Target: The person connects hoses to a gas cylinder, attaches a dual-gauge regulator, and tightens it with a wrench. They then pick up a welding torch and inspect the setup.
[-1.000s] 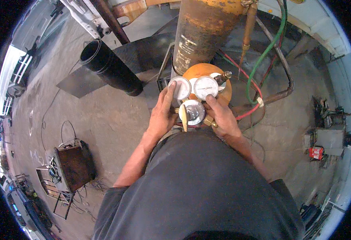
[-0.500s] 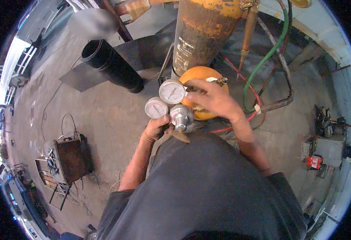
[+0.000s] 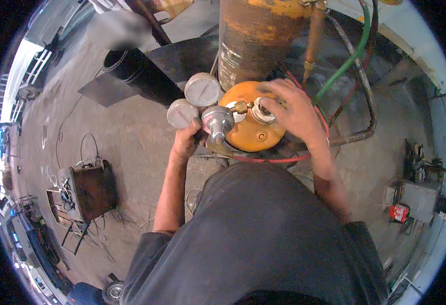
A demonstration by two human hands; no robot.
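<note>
My left hand (image 3: 186,141) grips a pressure regulator (image 3: 218,120) from its left side, thumb up beside the lower gauge. Two round gauges are on the regulator, an upper gauge (image 3: 202,90) and a lower gauge (image 3: 182,114). A brass fitting (image 3: 242,107) sticks out of its right side toward the valve neck (image 3: 265,116) of a yellow gas cylinder (image 3: 248,138); whether the two touch I cannot tell. Over that neck's right side, my right hand (image 3: 295,109) is open, thumb and fingers apart and bent. It partly hides the valve.
Behind stands a tall rusty yellow cylinder (image 3: 253,40). A green hose (image 3: 347,63), a red hose (image 3: 284,160) and a bent metal pipe (image 3: 368,96) lie at the right. A black tube (image 3: 144,76) leans behind left. A brown metal box (image 3: 95,193) is on the left floor.
The regulator and my left hand have moved left and up, uncovering more of the yellow cylinder. My right hand has moved right, from beside the upper gauge to the valve neck.
</note>
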